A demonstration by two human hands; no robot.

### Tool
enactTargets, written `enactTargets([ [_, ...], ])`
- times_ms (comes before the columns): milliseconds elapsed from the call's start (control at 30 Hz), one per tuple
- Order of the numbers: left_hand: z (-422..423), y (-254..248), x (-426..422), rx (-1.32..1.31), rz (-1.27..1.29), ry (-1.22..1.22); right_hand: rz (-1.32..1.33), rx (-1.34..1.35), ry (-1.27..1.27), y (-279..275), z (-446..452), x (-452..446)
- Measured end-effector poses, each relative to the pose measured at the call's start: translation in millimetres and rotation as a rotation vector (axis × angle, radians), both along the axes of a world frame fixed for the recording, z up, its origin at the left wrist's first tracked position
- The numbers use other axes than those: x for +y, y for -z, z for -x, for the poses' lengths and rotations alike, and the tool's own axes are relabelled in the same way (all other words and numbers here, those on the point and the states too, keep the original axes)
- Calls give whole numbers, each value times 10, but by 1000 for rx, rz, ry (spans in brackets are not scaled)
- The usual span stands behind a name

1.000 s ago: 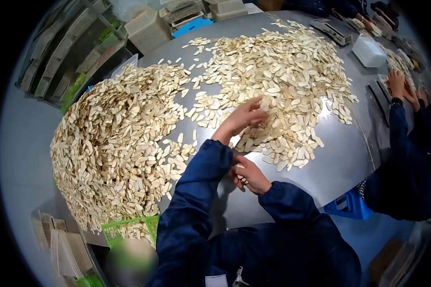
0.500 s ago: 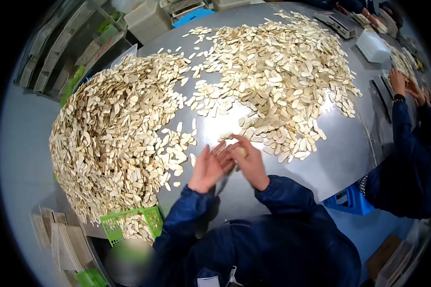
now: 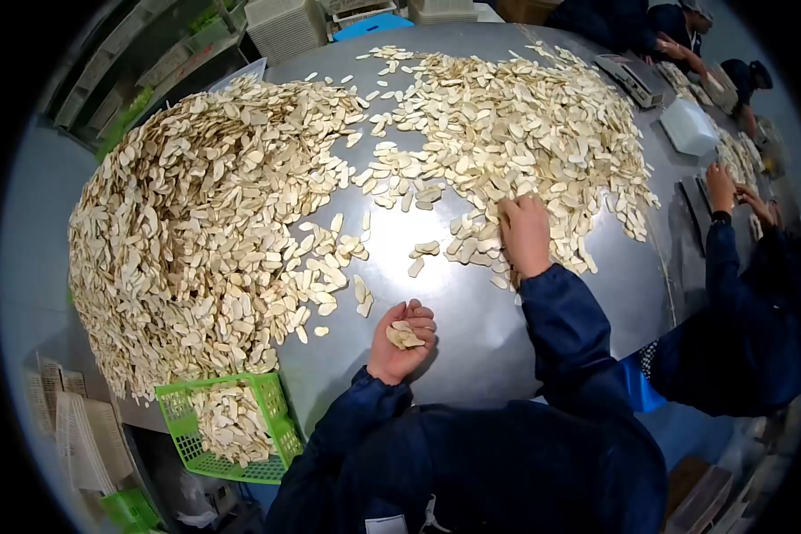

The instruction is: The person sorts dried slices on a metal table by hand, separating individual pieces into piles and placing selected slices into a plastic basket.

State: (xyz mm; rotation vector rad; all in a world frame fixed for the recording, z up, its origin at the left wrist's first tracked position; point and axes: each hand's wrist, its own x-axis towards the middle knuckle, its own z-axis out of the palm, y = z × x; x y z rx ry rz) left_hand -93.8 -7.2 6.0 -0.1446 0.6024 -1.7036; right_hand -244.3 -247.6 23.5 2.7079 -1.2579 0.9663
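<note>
My left hand is palm up near the table's front, its fingers curled around a few pale, oblong dried slices. To the right, my right hand reaches down onto the near edge of a wide spread of the same slices. Its fingers are bent and held together, the tips hidden among the slices, so what they grip does not show. A few loose slices lie on the metal table between the two hands.
A taller heap of slices covers the table's left side. Below it stands a green plastic basket holding slices. On the right, a co-worker's hands are near a scale. A white container and another scale are farther back.
My hands, together over the table before, have parted. The right hand moved forward and right to the spread slices; the left stays near the front with slices showing in its palm.
</note>
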Motion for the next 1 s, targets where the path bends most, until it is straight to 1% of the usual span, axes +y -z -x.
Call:
enactTargets([
  [33, -13, 44, -9, 14, 31, 10, 18, 48, -15, 41, 10, -45],
  [67, -31, 115, -24, 12, 85, 11, 27, 42, -29, 72, 16, -77],
  [167, -78, 89, -5, 0, -13, -28, 46, 26, -51, 93, 42, -89],
  [200, -93, 155, -1, 38, 82, -35, 57, 16, -41, 50, 45, -75],
  [233, -94, 208, 23, 5, 33, -48, 69, 5, -31, 13, 14, -51],
  [267, -84, 254, 30, -29, -15, -62, -13, -27, 6, -35, 16, 10],
  [367, -73, 205, -1, -96, -89, -114, -449, -246, -217, -188, -143, 503],
  [433, -98, 61, -24, -180, -99, -137, -632, -181, -317, -383, -309, 780],
  [467, -114, 41, -19, -186, -95, -151, -531, -166, -295, -284, -386, 814],
  [567, -166, 270, 9, -91, -76, -181, -78, -61, -265, 103, -636, 898],
  [600, -181, 207, 7, -159, -119, -187, -88, 74, -308, 217, -665, 944],
  [700, -220, 518, 47, -65, 127, -239, -19, 169, -301, 450, -691, 977],
  [733, -265, 329, 59, -81, -52, -205, -5, 216, -275, 378, -622, 914],
  [800, -306, 432, 70, -45, 79, -232, -25, 208, -210, 473, -340, 625],
  [833, -298, 481, 80, -21, 145, -238, 31, 232, -167, 435, -187, 496],
  [867, -296, 458, 71, -34, 101, -236, -19, 249, -131, 459, -1, 325],
  [900, -289, 457, 61, -42, 104, -238, -7, 210, -104, 499, 179, 155],
  [933, -277, 458, 63, -49, 107, -240, 0, 243, -68, 449, 336, 39],
  [1000, -267, 430, 73, -70, 88, -243, -50, 168, -49, 426, 626, -192],
])
